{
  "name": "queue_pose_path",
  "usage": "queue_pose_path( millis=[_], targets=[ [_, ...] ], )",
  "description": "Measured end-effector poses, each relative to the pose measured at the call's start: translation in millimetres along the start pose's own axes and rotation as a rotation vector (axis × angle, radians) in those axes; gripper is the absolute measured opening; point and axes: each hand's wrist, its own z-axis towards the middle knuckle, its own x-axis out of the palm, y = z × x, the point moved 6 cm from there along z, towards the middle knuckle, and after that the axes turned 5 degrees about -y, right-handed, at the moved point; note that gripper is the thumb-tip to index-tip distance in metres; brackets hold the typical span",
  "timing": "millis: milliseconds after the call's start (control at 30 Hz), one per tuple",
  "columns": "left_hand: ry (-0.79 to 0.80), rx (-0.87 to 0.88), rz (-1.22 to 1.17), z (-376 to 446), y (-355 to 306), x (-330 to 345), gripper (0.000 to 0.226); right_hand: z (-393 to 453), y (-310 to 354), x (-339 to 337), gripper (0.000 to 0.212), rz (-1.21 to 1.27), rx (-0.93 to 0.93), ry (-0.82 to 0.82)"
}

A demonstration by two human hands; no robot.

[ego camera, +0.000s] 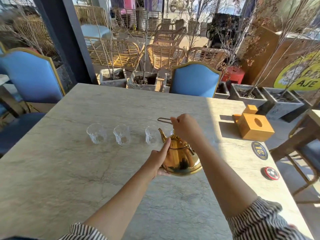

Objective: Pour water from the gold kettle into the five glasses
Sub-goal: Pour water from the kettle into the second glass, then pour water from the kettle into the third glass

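Kettle is off the counter and held over it, near the right end of the row of glasses. My right hand is clenched around the thin wire handle above the lid. My left hand supports the gold body from below and on its left side, palm under the base, forefinger stretched up along the shoulder toward the spout. The spout points away from me and slightly left, toward the glasses.

Glasses: I can make out three clearly, the far-left glass, the second glass and the third glass, standing upright in a line and apart from one another. A fourth seems to sit directly behind the spout and my right hand, showing only as a sliver. A fifth I cannot confirm; there is a faint glint on the counter behind my right forearm, but it is too washed out by the sun to call.

Progress, as I judge it: the three clear glasses look empty, with no waterline I can detect, though clear water in cut glass is hard to read from here. No stream leaves the spout. The kettle is only slightly tipped. I assess that pouring has not visibly begun, or is about to begin at the right end, so most or all of the five fills remain.

A wooden tissue box stands well apart to the right.
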Motion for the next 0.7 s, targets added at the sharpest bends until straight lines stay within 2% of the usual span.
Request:
queue_pose_path(
  millis=[333,500,700],
  targets=[
    [0.008,-0.033,-0.014,-10,-4,6,0.16,18,13,1,0.036,-0.073,0.07,0.065],
    [0.05,-0.044,-0.013,-18,-9,12,0.128,21,18,-2,0.032,-0.102,0.072,0.093],
    [0.065,-0.049,-0.029,-23,-11,17,0.124,24,23,-6,0.028,-0.155,0.065,0.105]
  ],
)
